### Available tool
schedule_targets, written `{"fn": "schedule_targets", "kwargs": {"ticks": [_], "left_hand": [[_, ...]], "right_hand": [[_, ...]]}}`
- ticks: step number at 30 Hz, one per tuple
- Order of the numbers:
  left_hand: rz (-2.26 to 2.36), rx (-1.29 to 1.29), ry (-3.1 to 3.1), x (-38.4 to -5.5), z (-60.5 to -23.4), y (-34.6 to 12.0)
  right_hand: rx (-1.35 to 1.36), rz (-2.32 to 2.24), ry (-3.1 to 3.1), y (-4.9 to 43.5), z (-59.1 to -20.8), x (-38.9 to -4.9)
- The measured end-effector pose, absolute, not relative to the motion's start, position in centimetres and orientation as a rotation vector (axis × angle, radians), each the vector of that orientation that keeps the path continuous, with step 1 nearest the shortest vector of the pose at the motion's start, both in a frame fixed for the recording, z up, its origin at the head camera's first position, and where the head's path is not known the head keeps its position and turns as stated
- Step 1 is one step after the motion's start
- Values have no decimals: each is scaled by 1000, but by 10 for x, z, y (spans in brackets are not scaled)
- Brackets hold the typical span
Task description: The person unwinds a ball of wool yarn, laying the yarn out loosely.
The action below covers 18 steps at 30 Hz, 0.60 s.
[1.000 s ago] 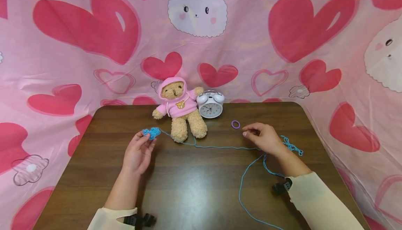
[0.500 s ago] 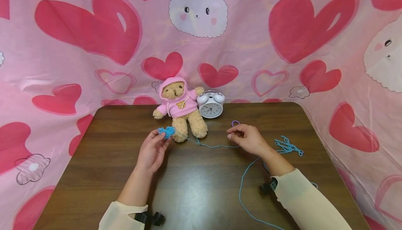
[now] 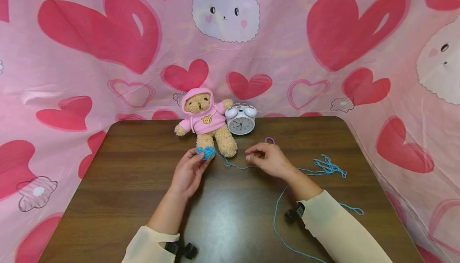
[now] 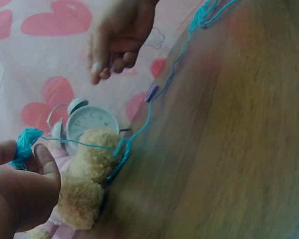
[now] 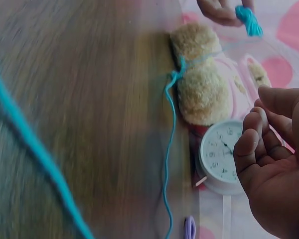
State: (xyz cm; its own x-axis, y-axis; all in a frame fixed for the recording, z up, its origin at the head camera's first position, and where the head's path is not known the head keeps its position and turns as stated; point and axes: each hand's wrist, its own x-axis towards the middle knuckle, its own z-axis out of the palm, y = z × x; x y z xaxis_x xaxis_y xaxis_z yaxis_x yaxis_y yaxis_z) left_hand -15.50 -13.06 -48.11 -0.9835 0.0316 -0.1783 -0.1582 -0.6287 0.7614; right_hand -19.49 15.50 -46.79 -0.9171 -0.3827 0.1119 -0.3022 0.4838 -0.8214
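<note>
My left hand (image 3: 187, 175) pinches a small wound bundle of blue yarn (image 3: 206, 153) between thumb and fingers, in front of the teddy bear's feet. From the bundle a thin blue strand (image 4: 79, 143) runs past the bear's feet and over the table to the right. My right hand (image 3: 267, 159) hovers above the table right of the bear, fingers loosely bent, with nothing in it. In the right wrist view the clock face shows beyond that hand's fingertips (image 5: 246, 142). Behind it, a purple ring (image 3: 269, 140) lies partly hidden.
The teddy bear (image 3: 205, 119) in a pink hoodie sits at the back of the brown table (image 3: 223, 215), next to a white alarm clock (image 3: 241, 120). Loose blue yarn (image 3: 331, 166) lies tangled at the right. A patterned pink cloth (image 3: 287, 55) hangs behind.
My left hand has carried the yarn bundle rightward to the bear's feet. My right hand has moved left, past the purple ring. Along the table the strand between them has gone slacker.
</note>
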Motion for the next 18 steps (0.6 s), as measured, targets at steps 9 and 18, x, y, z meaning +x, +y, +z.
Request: {"fn": "schedule_targets", "kwargs": {"ticks": [9, 18], "left_hand": [[2706, -208, 1295, -154, -485, -112], [2644, -171, 1310, -151, -488, -98]], "right_hand": [[-641, -1469, 2578, 133, -469, -194], [-672, -1561, 2537, 118, -470, -196]]}}
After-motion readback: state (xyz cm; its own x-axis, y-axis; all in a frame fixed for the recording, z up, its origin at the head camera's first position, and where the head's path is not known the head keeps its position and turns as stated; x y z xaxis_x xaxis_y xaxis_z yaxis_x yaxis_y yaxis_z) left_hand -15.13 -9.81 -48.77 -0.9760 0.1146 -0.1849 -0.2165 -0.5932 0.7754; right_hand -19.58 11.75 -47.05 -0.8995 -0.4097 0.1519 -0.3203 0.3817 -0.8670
